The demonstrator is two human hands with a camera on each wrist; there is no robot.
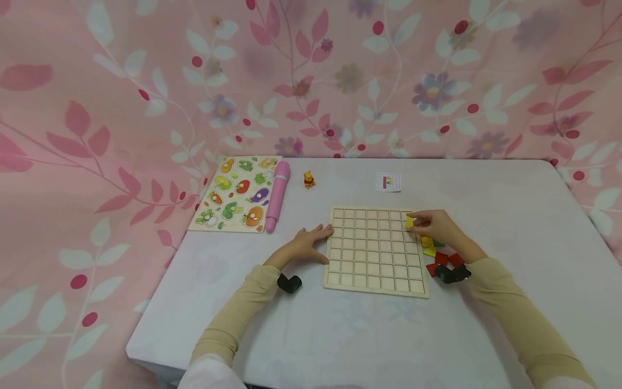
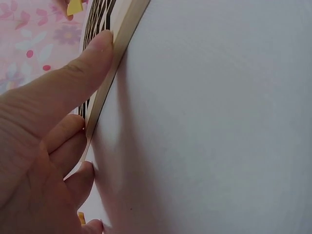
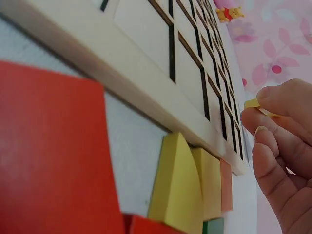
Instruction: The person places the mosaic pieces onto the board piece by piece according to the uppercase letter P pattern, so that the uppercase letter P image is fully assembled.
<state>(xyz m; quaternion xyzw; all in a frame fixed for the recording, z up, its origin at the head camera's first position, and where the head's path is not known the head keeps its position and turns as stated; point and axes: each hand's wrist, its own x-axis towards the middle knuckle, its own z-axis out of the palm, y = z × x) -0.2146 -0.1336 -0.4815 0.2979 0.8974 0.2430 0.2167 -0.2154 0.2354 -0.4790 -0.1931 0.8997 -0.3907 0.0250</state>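
A square wooden grid board (image 1: 372,251) lies flat on the white table. My left hand (image 1: 305,246) rests at the board's left edge, thumb and fingers spread along it; the left wrist view shows the thumb (image 2: 95,58) against the rim. My right hand (image 1: 439,224) pinches a small yellow block (image 1: 410,222) between thumb and fingers, over the board's upper right corner. Below that hand, beside the board's right edge, lie more yellow blocks (image 3: 178,185), red blocks (image 3: 53,156) and a green block (image 1: 438,243), partly hidden by the hand and the wrist camera.
A vegetable puzzle board (image 1: 233,197) lies at the back left, with a pink tube-shaped thing (image 1: 277,197) along its right side. A small bear figure (image 1: 309,179) and a printed card (image 1: 388,182) are behind the grid board. Pink floral cloth (image 1: 311,81) hangs behind the table.
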